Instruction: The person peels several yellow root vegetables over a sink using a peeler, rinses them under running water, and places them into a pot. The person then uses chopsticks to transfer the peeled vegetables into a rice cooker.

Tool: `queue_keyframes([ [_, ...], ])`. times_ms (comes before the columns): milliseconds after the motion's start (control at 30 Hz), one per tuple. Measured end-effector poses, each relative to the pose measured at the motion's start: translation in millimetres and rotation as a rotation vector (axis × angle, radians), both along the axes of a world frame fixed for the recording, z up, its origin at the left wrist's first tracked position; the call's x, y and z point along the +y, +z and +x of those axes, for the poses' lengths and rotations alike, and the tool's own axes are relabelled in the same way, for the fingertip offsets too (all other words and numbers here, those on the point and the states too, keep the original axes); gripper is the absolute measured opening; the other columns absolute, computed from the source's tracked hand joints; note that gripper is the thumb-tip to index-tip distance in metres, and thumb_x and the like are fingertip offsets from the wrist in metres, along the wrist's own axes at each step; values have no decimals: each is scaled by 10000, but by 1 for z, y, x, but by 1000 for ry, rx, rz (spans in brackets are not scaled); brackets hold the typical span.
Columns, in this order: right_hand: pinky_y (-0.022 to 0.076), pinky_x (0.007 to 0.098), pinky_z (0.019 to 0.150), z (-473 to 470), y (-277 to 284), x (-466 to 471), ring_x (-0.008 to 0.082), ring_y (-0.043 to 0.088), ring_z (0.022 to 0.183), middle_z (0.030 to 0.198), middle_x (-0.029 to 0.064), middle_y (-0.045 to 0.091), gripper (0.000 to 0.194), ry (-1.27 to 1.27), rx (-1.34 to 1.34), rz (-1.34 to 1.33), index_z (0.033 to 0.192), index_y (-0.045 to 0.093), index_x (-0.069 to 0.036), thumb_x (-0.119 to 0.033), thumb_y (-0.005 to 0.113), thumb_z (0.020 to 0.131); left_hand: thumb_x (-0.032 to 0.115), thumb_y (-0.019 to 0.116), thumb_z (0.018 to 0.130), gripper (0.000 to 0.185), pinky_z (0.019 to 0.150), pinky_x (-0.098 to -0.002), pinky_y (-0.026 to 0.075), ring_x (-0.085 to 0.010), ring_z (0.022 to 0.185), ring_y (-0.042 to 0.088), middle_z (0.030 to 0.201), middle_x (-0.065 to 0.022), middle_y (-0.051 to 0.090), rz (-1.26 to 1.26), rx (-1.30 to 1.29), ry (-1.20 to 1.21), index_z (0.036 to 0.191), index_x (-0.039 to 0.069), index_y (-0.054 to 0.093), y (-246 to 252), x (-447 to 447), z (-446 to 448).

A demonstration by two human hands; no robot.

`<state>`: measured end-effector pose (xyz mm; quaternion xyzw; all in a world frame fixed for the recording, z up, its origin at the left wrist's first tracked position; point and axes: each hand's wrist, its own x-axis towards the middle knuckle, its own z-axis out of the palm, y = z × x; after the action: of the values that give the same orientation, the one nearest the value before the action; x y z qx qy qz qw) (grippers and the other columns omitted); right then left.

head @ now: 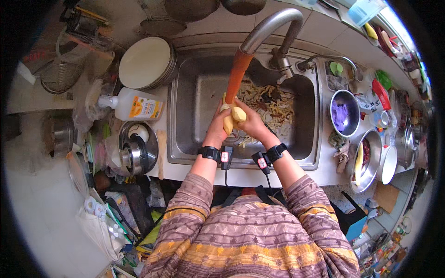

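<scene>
Both my hands are together over a stainless steel sink (187,125), right below the orange sleeve (240,74) on the faucet's spout. My left hand (216,125) grips a pale yellow peeled root vegetable (228,124). Against it, my right hand (255,122) holds another peeled piece (239,114) with a rounded end. The fingers partly hide both pieces, so I cannot tell whether more lie between the palms. Beneath and beyond the hands, a heap of peelings (278,107) covers the right part of the sink floor.
The metal faucet (274,26) arches over the sink. Stacked plates (144,62), a pump bottle (139,104) and a metal bowl with utensils (153,153) stand left. At right are a bowl holding something purple (340,114) and a metal basin (372,173) with a long yellow piece.
</scene>
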<state>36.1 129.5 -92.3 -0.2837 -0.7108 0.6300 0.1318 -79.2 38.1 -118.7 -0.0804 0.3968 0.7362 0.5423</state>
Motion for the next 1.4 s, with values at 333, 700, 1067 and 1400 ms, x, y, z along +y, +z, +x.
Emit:
queue_keyframes([
  [333,465,412,856,-4,25,20,354,562,1059,1155,196,578,660,121,-86,393,1344,414,-180,-230,663,734,275,619,864,483,918,-350,450,-192,1061,554,1154,-60,561,167,232,-238,1261,63,444,-8,10,-26],
  [700,492,426,744,56,41,16,343,619,895,950,180,639,446,-270,-443,228,1040,545,-61,-305,718,708,297,665,828,408,909,-399,451,-230,988,573,1029,-55,576,137,154,-222,1133,87,492,-6,4,-11],
  [1067,453,429,873,-2,14,-5,442,520,1012,1177,263,472,509,-79,-312,317,1272,458,-46,-106,581,782,281,556,870,337,899,-450,453,-284,1013,568,1050,-111,588,-50,-55,59,1110,50,504,-9,35,0],
  [1400,463,392,880,51,46,-15,357,520,1100,1259,180,464,472,23,9,429,1238,506,-82,-3,586,780,438,528,862,530,898,-491,461,-367,1066,538,1137,-194,563,244,-133,67,1168,7,494,-16,6,6],
])
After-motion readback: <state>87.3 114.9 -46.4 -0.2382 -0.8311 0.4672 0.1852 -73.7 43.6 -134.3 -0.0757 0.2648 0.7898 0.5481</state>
